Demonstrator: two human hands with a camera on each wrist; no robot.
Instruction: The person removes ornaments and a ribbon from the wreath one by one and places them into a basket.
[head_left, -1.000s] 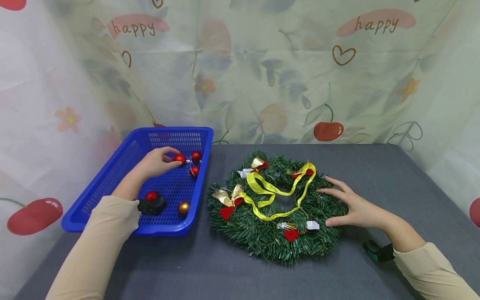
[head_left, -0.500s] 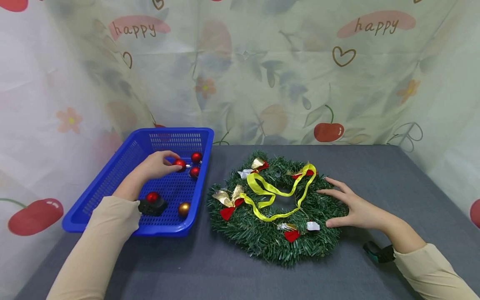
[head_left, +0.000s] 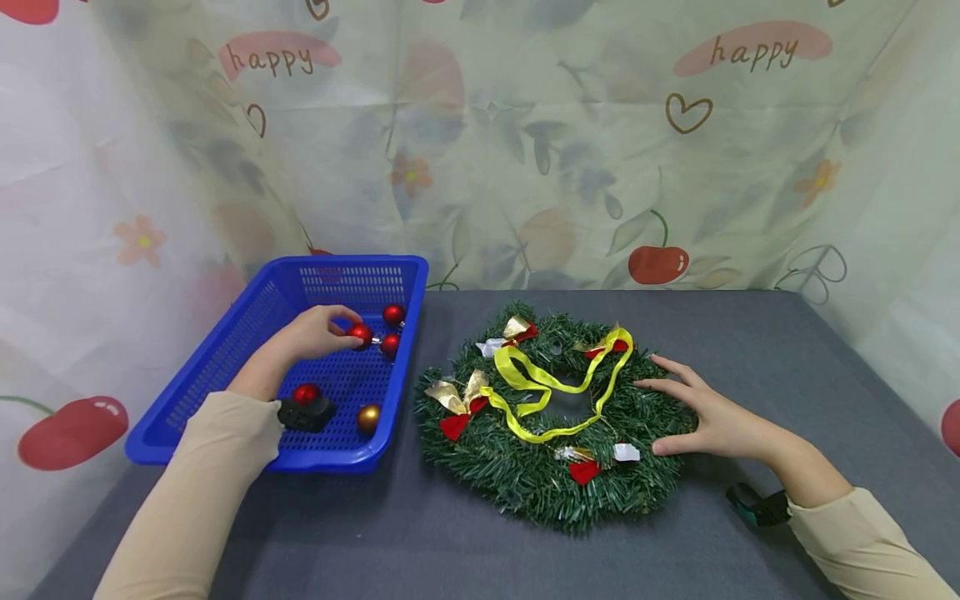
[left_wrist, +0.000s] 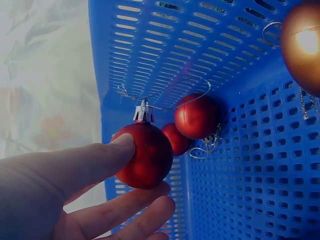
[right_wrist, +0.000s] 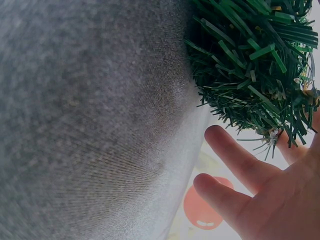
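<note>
Over the blue basket [head_left: 255, 333], my left hand [head_left: 311, 333] pinches a red Christmas ball [left_wrist: 145, 156] between thumb and fingers. A silver cap with a thin loop of string tops the ball. Two more red balls [head_left: 393, 314] lie by the basket's right wall, close to the held one. At the right side of the green wreath [head_left: 555, 500], my right hand [head_left: 720, 421] rests with spread, fairly straight fingers. The wreath lies flat on the table and carries a yellow ribbon [head_left: 551, 435], gold bows [head_left: 457, 392] and small red bows [head_left: 583, 472].
Nearer the basket's front lie a gold ball [head_left: 368, 418] and another red ball [head_left: 306, 393], partly behind the dark wrist camera [head_left: 303, 414]. Dark grey cloth [head_left: 420, 542] covers the table. A patterned curtain [head_left: 480, 150] hangs behind and at the sides.
My left hand has moved slightly toward me inside the basket with the red ball in its fingers. My right hand and the wreath have stayed in place.
</note>
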